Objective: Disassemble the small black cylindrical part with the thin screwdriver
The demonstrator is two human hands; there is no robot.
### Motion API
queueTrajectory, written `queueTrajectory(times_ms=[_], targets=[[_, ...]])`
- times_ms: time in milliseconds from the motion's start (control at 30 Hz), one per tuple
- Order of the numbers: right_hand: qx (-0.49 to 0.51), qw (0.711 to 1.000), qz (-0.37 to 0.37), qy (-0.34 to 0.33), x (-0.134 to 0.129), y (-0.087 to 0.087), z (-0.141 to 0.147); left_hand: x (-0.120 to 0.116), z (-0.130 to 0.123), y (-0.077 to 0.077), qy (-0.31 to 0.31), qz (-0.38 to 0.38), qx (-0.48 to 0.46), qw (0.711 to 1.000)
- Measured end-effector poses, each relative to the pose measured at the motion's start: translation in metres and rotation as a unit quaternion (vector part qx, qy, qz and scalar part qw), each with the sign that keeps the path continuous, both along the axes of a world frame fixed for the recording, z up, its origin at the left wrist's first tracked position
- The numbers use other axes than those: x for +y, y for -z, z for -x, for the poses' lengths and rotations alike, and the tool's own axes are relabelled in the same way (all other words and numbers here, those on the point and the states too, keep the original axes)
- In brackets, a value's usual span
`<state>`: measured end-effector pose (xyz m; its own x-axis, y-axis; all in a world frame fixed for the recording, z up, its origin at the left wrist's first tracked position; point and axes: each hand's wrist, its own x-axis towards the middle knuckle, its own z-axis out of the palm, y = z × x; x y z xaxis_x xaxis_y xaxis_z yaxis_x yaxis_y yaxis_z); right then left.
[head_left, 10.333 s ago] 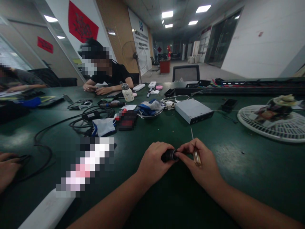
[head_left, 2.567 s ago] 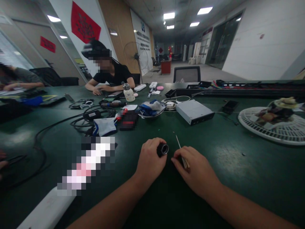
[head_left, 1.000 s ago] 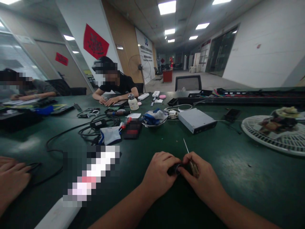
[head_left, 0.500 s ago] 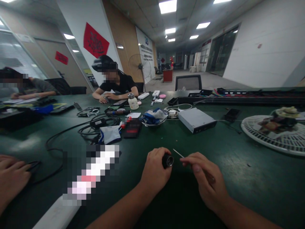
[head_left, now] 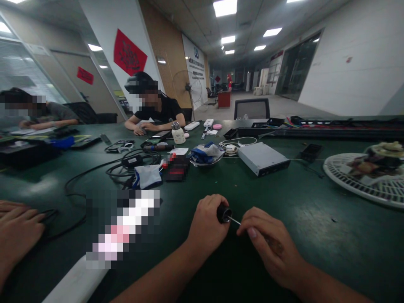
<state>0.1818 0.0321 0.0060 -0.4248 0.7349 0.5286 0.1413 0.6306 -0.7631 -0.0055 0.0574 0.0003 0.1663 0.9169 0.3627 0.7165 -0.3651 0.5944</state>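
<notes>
My left hand (head_left: 204, 223) is wrapped around a short black cylinder (head_left: 222, 213) whose hollow round end faces right. Most of its body is hidden in my palm. In my right hand (head_left: 268, 244) is a slim screwdriver with a thin metal shaft (head_left: 234, 220) and a brownish handle (head_left: 275, 245), largely covered by the fingers. The shaft points left, its tip at the mouth of the cylinder; how deep it reaches I cannot tell. Both hands are just above the green table (head_left: 249, 191).
Another person's hand (head_left: 20, 227) rests at the left edge beside a black cable. Beyond my hands are a grey disc drive (head_left: 263, 158), a bowl with blue-white cloth (head_left: 205, 153) and a white cloth (head_left: 148, 176). A white fan grille (head_left: 356, 185) lies right.
My right hand has brought the screwdriver's shaft down and to the cylinder's open end, where before it pointed up beside it. The left hand keeps its hold.
</notes>
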Motion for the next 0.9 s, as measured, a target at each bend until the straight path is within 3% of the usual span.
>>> queueTrajectory(times_ms=[100,433,633,800,900], targets=[[-0.007,1.000,-0.006,-0.010,-0.0013,-0.0001,-0.0008,-0.0003,0.0007,-0.0003,0.006,-0.001,-0.001,1.000],[0.004,0.999,-0.004,0.052,-0.0004,0.0032,-0.0019,-0.0002,-0.0004,-0.0028,0.017,-0.002,0.000,1.000],[0.000,0.999,-0.019,0.032,-0.0018,0.0027,-0.0021,-0.0008,-0.0006,-0.0032,0.020,-0.007,0.001,1.000],[0.004,0.998,-0.009,0.067,-0.0014,0.0028,-0.0020,-0.0007,-0.0006,-0.0036,0.020,0.000,0.005,1.000],[-0.001,0.999,-0.011,0.041,-0.0009,0.0013,-0.0013,-0.0006,-0.0005,-0.0030,0.018,-0.005,0.006,1.000]])
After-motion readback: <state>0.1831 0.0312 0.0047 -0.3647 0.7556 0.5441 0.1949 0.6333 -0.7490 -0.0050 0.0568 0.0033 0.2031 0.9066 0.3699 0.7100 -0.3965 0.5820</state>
